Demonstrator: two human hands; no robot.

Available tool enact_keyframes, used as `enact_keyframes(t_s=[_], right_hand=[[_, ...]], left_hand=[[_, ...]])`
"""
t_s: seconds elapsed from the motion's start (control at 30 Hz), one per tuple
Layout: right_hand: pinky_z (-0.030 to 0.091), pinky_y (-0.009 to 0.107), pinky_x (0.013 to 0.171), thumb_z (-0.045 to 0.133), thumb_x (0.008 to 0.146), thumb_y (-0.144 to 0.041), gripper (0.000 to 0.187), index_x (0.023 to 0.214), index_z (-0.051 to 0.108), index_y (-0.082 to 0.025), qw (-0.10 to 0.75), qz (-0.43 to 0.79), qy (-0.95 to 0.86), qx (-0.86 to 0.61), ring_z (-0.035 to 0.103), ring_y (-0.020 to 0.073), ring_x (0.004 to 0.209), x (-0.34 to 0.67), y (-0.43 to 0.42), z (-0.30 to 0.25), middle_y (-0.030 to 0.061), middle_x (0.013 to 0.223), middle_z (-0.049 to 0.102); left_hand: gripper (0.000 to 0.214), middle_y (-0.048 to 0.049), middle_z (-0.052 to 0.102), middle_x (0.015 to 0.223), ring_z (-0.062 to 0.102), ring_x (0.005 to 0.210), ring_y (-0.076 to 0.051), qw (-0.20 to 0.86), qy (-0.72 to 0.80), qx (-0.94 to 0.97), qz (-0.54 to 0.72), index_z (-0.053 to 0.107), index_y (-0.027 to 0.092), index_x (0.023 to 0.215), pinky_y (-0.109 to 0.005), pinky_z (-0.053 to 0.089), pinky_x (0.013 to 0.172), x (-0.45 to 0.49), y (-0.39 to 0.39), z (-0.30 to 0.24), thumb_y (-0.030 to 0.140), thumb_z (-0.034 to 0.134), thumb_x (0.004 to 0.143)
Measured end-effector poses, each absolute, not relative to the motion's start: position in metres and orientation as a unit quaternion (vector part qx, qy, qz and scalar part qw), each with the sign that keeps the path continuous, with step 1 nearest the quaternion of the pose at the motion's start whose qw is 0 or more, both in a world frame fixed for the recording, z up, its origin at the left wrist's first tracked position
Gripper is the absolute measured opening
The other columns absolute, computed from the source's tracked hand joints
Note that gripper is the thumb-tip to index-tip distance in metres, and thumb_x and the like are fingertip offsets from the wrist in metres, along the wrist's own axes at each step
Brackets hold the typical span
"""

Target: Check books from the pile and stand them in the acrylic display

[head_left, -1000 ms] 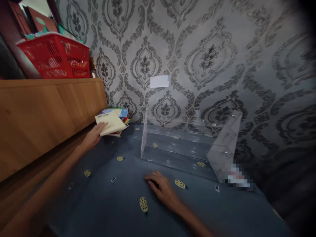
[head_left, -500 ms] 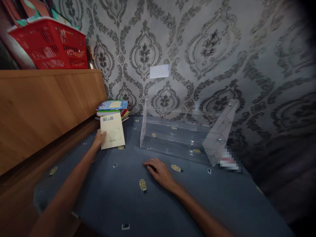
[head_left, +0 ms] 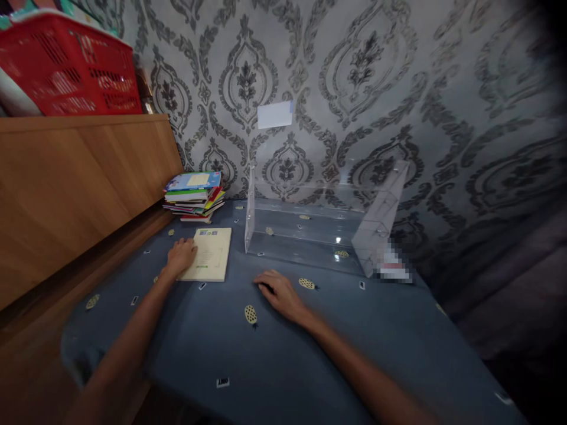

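Observation:
A cream-covered book point(head_left: 210, 257) lies flat on the blue tablecloth at centre left. My left hand point(head_left: 181, 258) rests over its left edge, palm down with the fingers laid out; their undersides are hidden. Behind the book, a stack of books and notebooks point(head_left: 194, 198) with a blue cover on top stands against the wooden cabinet. My right hand point(head_left: 281, 294) lies on the cloth in front of a clear plastic rack point(head_left: 305, 260), holding nothing. Its fingers are loosely bent, with a gap between thumb and forefinger.
The tablecloth point(head_left: 186, 354) has a pineapple print. A wooden cabinet point(head_left: 88, 171) borders the table at left, carrying a red plastic basket point(head_left: 88, 71). Patterned wallpaper is behind. A white label point(head_left: 274, 114) appears above the rack, and a blurred-out item point(head_left: 393, 265) sits beside its right end.
The cream book has come down from a tilted position by the stack to lie flat, nearer me. My left hand moved with it. The view shifted slightly; my right hand stays on the cloth.

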State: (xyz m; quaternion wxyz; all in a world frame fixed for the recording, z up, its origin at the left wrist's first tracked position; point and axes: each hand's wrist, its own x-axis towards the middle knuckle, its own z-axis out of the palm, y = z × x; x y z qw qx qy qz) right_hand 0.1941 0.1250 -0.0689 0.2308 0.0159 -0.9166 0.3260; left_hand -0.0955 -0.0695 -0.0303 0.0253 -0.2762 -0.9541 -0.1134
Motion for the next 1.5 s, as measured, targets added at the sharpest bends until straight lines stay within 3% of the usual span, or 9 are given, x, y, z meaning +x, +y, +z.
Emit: enact_keyframes(t_s=[0.2, 0.4, 0.57, 0.77, 0.93, 1.07, 1.17, 1.33, 1.5], right_hand=[[0.050, 0.041, 0.095, 0.051, 0.094, -0.010, 0.024, 0.104, 0.072, -0.019, 0.228, 0.315, -0.921, -0.004, 0.067, 0.0218, 0.097, 0.193, 0.125, -0.069, 0.0083, 0.101, 0.074], [0.046, 0.044, 0.104, 0.052, 0.094, -0.009, 0.026, 0.106, 0.072, -0.019, 0.216, 0.313, -0.924, -0.023, 0.067, 0.0207, 0.100, 0.194, 0.124, -0.067, 0.0075, 0.105, 0.074], [0.048, 0.044, 0.101, 0.052, 0.094, -0.010, 0.026, 0.107, 0.072, -0.019, 0.215, 0.312, -0.925, -0.018, 0.066, 0.0216, 0.100, 0.195, 0.125, -0.067, 0.0077, 0.104, 0.074], [0.050, 0.040, 0.095, 0.052, 0.094, -0.009, 0.026, 0.107, 0.072, -0.020, 0.228, 0.308, -0.924, -0.012, 0.066, 0.0214, 0.099, 0.195, 0.126, -0.069, 0.0075, 0.102, 0.074], [0.050, 0.041, 0.097, 0.051, 0.095, -0.011, 0.025, 0.108, 0.072, -0.019, 0.226, 0.305, -0.925, -0.014, 0.066, 0.0217, 0.100, 0.195, 0.125, -0.070, 0.0083, 0.104, 0.074], [0.045, 0.046, 0.106, 0.050, 0.098, -0.016, 0.026, 0.112, 0.071, -0.019, 0.226, 0.311, -0.923, -0.026, 0.067, 0.0210, 0.098, 0.194, 0.125, -0.070, 0.0080, 0.103, 0.074], [0.043, 0.046, 0.108, 0.048, 0.100, -0.019, 0.027, 0.115, 0.070, -0.019, 0.228, 0.312, -0.922, -0.033, 0.067, 0.0213, 0.100, 0.198, 0.122, -0.068, 0.0084, 0.106, 0.074], [0.048, 0.045, 0.101, 0.048, 0.102, -0.025, 0.025, 0.118, 0.066, -0.017, 0.240, 0.244, -0.940, -0.006, 0.064, 0.0241, 0.103, 0.213, 0.107, -0.056, 0.0119, 0.111, 0.071], [0.050, 0.038, 0.086, 0.053, 0.101, -0.028, 0.018, 0.106, 0.066, -0.017, 0.236, 0.175, -0.953, 0.072, 0.059, 0.0236, 0.097, 0.228, 0.087, -0.046, 0.0112, 0.104, 0.068]], left_hand=[[0.053, -0.0190, 0.044, 0.155, 0.045, 0.141, -0.029, 0.026, -0.944, -0.322, -0.065, 0.042, 0.017, 0.151, -0.045, 0.036, 0.114, -0.088, -0.051, -0.041, 0.036, 0.027, 0.103], [0.056, -0.0198, 0.038, 0.159, 0.041, 0.145, -0.031, 0.020, -0.938, -0.344, -0.036, 0.037, 0.017, 0.154, -0.050, 0.034, 0.116, -0.088, -0.056, -0.043, 0.037, 0.023, 0.104], [0.057, -0.0184, 0.035, 0.161, 0.041, 0.145, -0.029, 0.013, -0.934, -0.355, -0.025, 0.037, 0.015, 0.155, -0.043, 0.034, 0.117, -0.081, -0.060, -0.038, 0.037, 0.024, 0.104], [0.056, -0.0177, 0.039, 0.159, 0.039, 0.146, -0.029, 0.012, -0.936, -0.350, -0.019, 0.038, 0.015, 0.155, -0.041, 0.035, 0.116, -0.057, -0.064, -0.036, 0.036, 0.024, 0.104], [0.055, -0.0227, 0.046, 0.151, 0.058, 0.129, -0.034, 0.014, -0.936, -0.353, 0.010, 0.040, 0.019, 0.152, -0.047, 0.047, 0.102, -0.008, -0.074, -0.020, 0.038, 0.025, 0.103], [0.048, -0.0186, 0.067, 0.119, 0.071, 0.099, -0.032, 0.008, -0.928, -0.363, 0.080, 0.063, 0.018, 0.127, -0.045, 0.053, 0.084, 0.028, -0.076, 0.005, 0.038, 0.029, 0.101], [0.046, -0.0185, 0.069, 0.111, 0.068, 0.102, -0.034, 0.040, -0.930, -0.355, 0.088, 0.069, 0.015, 0.112, -0.046, 0.053, 0.084, 0.024, -0.070, 0.015, 0.036, 0.029, 0.100], [0.045, -0.0195, 0.061, 0.135, 0.058, 0.123, -0.032, 0.083, -0.919, -0.386, 0.010, 0.055, 0.013, 0.135, -0.047, 0.045, 0.103, -0.021, -0.052, 0.000, 0.029, 0.037, 0.097], [0.046, -0.0154, 0.065, 0.129, 0.062, 0.118, -0.028, 0.062, -0.916, -0.396, -0.005, 0.056, 0.014, 0.136, -0.040, 0.048, 0.099, -0.039, -0.047, -0.016, 0.028, 0.029, 0.101]])
